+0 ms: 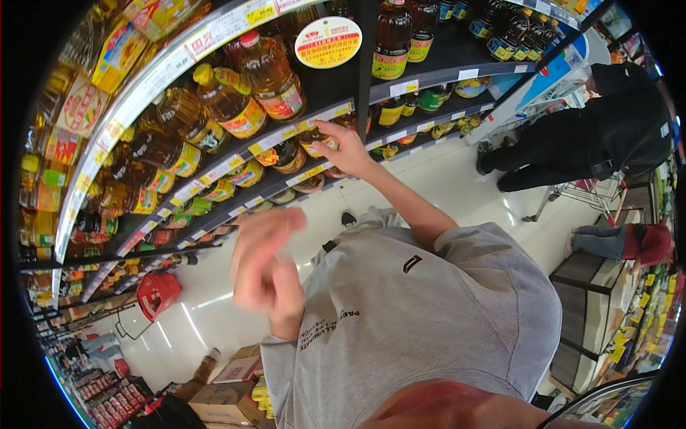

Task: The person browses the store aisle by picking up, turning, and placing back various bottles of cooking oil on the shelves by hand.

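My right hand (345, 153) reaches to the shelf, its index finger at the yellow price-label strip (289, 131) and its thumb apart, in front of a jar or bottle on the tier below. Whether it touches either is unclear. My left hand (268, 263), blurred by motion, is raised in front of my grey shirt (423, 316), fingers loosely curled, nothing seen in it. Above the strip stand plastic bottles of cooking oil, one with a red cap (273, 80) and one with a yellow cap (233, 104). Dark bottles with yellow labels (391, 43) stand further right.
Curved shelf edges run close ahead. A red shopping basket (159, 295) is at the left. Cardboard boxes (225, 402) stand at the lower left. A person in black (595, 128) stands by a shopping cart (589, 193) at the right; another in a red top (646, 244) is beyond.
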Tool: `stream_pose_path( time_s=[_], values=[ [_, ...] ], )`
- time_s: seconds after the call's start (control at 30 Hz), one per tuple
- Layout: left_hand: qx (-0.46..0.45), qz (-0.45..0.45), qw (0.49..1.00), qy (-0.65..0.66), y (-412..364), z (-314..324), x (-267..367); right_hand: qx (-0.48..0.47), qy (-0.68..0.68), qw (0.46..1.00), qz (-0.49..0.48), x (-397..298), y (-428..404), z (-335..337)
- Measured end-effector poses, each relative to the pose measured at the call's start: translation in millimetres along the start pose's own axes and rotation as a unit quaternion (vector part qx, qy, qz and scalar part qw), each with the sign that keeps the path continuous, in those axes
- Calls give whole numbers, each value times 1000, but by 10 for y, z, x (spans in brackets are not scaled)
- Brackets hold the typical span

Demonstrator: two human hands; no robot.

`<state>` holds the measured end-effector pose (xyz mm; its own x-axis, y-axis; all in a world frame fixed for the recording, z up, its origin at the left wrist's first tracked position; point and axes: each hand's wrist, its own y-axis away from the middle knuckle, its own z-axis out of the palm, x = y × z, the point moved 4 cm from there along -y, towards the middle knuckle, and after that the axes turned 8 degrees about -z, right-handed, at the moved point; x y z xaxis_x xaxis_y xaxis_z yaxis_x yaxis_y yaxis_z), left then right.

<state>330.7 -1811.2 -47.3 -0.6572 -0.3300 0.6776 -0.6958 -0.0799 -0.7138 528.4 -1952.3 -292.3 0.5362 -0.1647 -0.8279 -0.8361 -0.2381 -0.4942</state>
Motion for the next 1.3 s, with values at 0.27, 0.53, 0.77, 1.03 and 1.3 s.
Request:
stream_pose_path(
  time_s=[0.27,0.53,0.77,1.03,1.3],
  values=[
    [-120,204,972,9,-23,-169,1010,4,39,995,90,-347,928,-842],
    [-231,-488,746,391,128,513,1527,-13,-1,994,105,161,1180,-1402],
    [-58,-191,954,222,-8,1859,1561,-215,-63,973,55,24,997,-1633],
    [-9,-341,934,-108,1058,3090,218,-243,-26,955,167,1157,1432,-3064],
    [11,-663,743,-90,2908,3109,-313,-177,-59,957,223,1898,1355,-3567]
  ],
)
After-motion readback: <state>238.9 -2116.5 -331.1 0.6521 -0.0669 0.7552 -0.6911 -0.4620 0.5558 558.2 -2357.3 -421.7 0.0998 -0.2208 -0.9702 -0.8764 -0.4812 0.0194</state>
